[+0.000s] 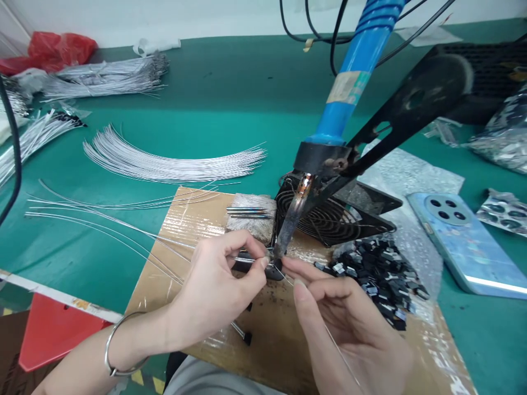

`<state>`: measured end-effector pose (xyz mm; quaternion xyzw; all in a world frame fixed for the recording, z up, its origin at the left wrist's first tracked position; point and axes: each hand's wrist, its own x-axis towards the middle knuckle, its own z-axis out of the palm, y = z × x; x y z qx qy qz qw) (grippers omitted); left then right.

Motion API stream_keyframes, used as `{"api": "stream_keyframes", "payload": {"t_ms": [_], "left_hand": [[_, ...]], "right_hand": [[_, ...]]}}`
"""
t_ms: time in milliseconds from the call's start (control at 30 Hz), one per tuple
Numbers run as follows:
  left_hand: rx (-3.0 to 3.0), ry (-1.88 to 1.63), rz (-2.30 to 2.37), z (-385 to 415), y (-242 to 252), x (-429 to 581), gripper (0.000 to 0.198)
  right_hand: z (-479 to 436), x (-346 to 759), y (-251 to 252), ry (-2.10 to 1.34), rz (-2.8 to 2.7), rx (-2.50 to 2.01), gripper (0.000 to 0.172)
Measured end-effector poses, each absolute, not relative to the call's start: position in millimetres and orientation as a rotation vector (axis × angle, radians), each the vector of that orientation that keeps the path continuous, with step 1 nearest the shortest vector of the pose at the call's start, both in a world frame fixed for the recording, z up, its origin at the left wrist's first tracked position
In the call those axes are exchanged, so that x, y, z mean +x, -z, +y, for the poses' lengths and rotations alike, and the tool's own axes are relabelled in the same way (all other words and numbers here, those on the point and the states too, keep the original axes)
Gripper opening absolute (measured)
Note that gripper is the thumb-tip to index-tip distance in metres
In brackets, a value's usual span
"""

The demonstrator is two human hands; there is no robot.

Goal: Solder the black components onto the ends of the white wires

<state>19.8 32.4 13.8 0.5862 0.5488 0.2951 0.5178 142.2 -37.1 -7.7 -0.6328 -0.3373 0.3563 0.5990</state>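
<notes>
My left hand point(228, 280) is closed in a pinch beside the tip of a soldering iron point(289, 219). It appears to grip a thin white wire point(175, 241) whose end is hidden by the fingers. From the other side, my right hand point(349, 323) pinches a strand of solder wire point(340, 354) that runs up to the iron's tip. A small black piece point(278, 270) sits right under the tip, by my right fingertips. The iron has a blue handle point(341, 99) and is clamped in a black stand arm point(403, 115), pointing down.
Cardboard point(230, 362) covers the work area. Small black parts point(379, 280) are heaped at right, near a blue phone point(465, 241). A black fan point(329, 211) stands behind the iron. A bundle of white wires point(177, 162) lies on the green mat point(230, 120).
</notes>
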Motion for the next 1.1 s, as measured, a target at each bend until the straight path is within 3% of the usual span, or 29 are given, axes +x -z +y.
{"api": "stream_keyframes", "payload": {"t_ms": [1100], "left_hand": [[1.43,-0.726,1.317,32.8,-12.3,20.1,0.009]], "right_hand": [[-38.2,142.6,11.3,-0.783,-0.834,-1.468,0.018]]}}
